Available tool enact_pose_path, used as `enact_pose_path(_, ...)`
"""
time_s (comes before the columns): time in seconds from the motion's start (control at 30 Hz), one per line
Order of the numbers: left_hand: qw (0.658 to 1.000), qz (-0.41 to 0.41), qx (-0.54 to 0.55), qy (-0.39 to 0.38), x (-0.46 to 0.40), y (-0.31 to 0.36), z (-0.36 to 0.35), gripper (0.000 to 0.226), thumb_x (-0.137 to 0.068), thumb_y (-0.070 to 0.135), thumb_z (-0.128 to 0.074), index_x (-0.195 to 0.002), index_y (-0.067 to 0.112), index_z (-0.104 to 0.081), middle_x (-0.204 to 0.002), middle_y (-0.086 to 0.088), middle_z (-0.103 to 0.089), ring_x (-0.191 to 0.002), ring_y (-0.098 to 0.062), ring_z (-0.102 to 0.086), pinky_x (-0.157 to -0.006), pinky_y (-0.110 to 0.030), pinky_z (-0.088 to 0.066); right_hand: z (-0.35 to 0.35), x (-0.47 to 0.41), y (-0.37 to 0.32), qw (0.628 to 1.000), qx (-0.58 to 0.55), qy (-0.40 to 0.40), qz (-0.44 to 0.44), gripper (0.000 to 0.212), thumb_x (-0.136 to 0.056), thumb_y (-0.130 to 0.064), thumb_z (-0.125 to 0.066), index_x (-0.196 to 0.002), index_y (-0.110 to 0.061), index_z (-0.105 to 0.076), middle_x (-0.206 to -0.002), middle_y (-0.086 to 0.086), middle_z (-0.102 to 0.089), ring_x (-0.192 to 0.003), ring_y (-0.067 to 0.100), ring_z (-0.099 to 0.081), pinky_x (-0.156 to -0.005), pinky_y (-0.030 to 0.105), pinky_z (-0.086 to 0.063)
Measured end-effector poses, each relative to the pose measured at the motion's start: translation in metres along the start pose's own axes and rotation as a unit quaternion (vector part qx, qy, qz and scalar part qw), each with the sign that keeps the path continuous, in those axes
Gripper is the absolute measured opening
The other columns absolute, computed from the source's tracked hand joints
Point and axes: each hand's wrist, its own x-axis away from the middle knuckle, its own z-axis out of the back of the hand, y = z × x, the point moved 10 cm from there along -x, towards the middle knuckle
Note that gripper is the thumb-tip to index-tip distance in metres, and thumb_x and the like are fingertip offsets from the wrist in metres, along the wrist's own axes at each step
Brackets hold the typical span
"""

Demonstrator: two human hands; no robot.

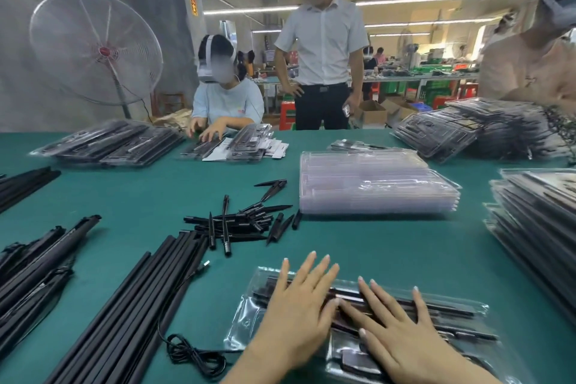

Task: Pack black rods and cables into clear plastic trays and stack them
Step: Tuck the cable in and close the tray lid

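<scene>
**Both palms flat on a filled tray at the bottom of the frame**

Two bare hands lie spread on a clear plastic tray [367, 318] at the lower centre of the frame. Left hand [299, 315] rests palm down, fingers straight and fanned, gripping nothing; right hand [402, 333] lies the same way just beside it, its thumb tip close to the left hand's thumb. Under them, black rods [448, 310] sit lengthwise inside the tray, and its glossy edges show around both wrists. The tray rests on a green table [374, 246].

At lower left, long black tubes [131, 315] lie in a loose bundle running diagonally, with a coiled black cable [193, 358] beside them and its plug end [204, 265] reaching toward centre. More dark bundled parts [34, 271] fill the left edge. Mid-frame, a scattered heap of short black pointed pieces [246, 221] lies on the cloth. Right of it stands a stack of empty clear trays [374, 184]. Along the right edge a leaning pile of packed trays [539, 218] climbs upward, and another pile [473, 131] sits in the upper right.

Across the table, upper left of centre, a seated worker in a headset [224, 93] presses on trays [218, 146]; a standing person in a white shirt [322, 50] is behind. A pedestal fan [95, 48] stands at upper left
</scene>
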Motion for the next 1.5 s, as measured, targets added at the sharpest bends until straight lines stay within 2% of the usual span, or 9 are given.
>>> enact_pose_path(0.2,0.979,0.130,-0.154,-0.041,0.091,-0.062,-0.054,0.046,-0.083,0.061,-0.030,-0.119,0.055,-0.058,-0.128,0.022,-0.058,-0.116,-0.003,-0.058,-0.103,-0.045,-0.008,-0.022,-0.005,0.004,0.999,-0.013,-0.031,0.021,0.055,-0.101,-0.042,-0.002,-0.152,-0.025,0.006,-0.159,-0.002,0.013,-0.145,0.006,0.010,-0.105,0.044,-0.009)
enact_pose_path(0.37,0.983,0.124,-0.134,0.024,0.088,-0.075,-0.060,0.052,-0.092,0.065,-0.012,-0.136,0.058,0.015,-0.152,0.024,0.019,-0.144,-0.009,0.018,-0.091,-0.040,0.039,0.016,0.001,0.007,0.987,0.098,0.022,0.121,0.060,-0.102,-0.044,-0.016,-0.140,-0.028,0.028,-0.147,-0.015,0.033,-0.141,0.001,0.021,-0.116,0.025,0.009)
enact_pose_path(0.53,0.977,0.148,-0.150,0.013,0.092,-0.073,-0.060,0.046,-0.092,0.061,-0.022,-0.118,0.054,-0.060,-0.124,0.021,-0.061,-0.115,-0.001,-0.058,-0.105,-0.045,-0.007,0.024,0.020,0.052,0.998,0.013,-0.011,-0.065,0.061,-0.097,-0.060,-0.005,-0.152,-0.033,0.002,-0.160,-0.005,0.012,-0.146,0.008,0.010,-0.114,0.039,0.005)
enact_pose_path(0.63,0.981,0.158,-0.096,-0.053,0.099,-0.082,-0.070,0.054,-0.097,0.056,-0.006,-0.125,0.054,-0.052,-0.133,0.023,-0.053,-0.129,0.000,-0.043,-0.108,-0.043,-0.005,0.022,0.030,0.041,0.997,0.042,0.049,-0.038,0.059,-0.097,-0.060,-0.006,-0.151,-0.038,-0.004,-0.160,-0.007,0.008,-0.146,0.006,0.006,-0.116,0.040,0.008)
enact_pose_path(0.73,0.993,0.112,-0.011,0.035,0.086,-0.080,-0.052,0.048,-0.097,0.057,-0.027,-0.138,0.057,-0.001,-0.153,0.028,0.004,-0.141,0.005,0.011,-0.112,-0.046,0.019,0.023,0.027,0.041,0.997,0.041,0.055,-0.036,0.057,-0.097,-0.059,-0.007,-0.151,-0.039,-0.006,-0.160,-0.008,0.006,-0.146,0.005,0.005,-0.116,0.040,0.006)
enact_pose_path(0.97,0.997,0.066,-0.007,0.036,0.062,-0.031,-0.047,0.062,-0.096,0.054,-0.031,-0.150,0.044,-0.004,-0.159,0.012,0.012,-0.142,-0.008,0.024,-0.099,-0.036,0.037,0.025,0.030,0.046,0.993,0.068,0.085,-0.046,0.064,-0.093,-0.067,-0.005,-0.151,-0.040,-0.002,-0.160,-0.010,0.008,-0.146,0.004,0.007,-0.116,0.037,0.007)
enact_pose_path(1.13,0.999,0.000,-0.053,-0.001,0.031,0.025,-0.072,0.049,-0.097,0.046,-0.028,-0.146,0.046,-0.028,-0.154,0.017,-0.028,-0.144,-0.002,-0.016,-0.115,-0.050,0.004,0.023,0.039,0.042,0.975,0.140,0.168,-0.031,0.049,-0.102,-0.028,-0.005,-0.144,-0.030,-0.030,-0.161,-0.005,0.003,-0.147,0.006,0.002,-0.117,0.039,0.002)
enact_pose_path(1.27,0.987,0.059,-0.148,-0.013,0.032,0.014,-0.091,0.053,-0.081,0.062,-0.022,-0.118,0.054,-0.060,-0.123,0.032,-0.057,-0.115,0.009,-0.054,-0.103,-0.045,-0.010,0.018,0.032,0.047,0.962,0.203,0.185,0.000,0.050,-0.102,-0.009,-0.001,-0.152,-0.008,0.002,-0.161,0.003,0.009,-0.147,0.011,0.006,-0.109,0.045,-0.028)
enact_pose_path(1.5,0.995,0.067,-0.062,-0.038,0.038,0.019,-0.090,0.050,-0.087,0.058,-0.023,-0.118,0.051,-0.062,-0.127,0.031,-0.055,-0.119,0.009,-0.051,-0.100,-0.041,-0.027,0.019,0.026,0.051,0.992,0.066,0.101,-0.039,0.062,-0.098,-0.050,-0.003,-0.153,-0.020,0.000,-0.160,-0.011,0.006,-0.144,-0.002,0.005,-0.116,0.028,0.001)
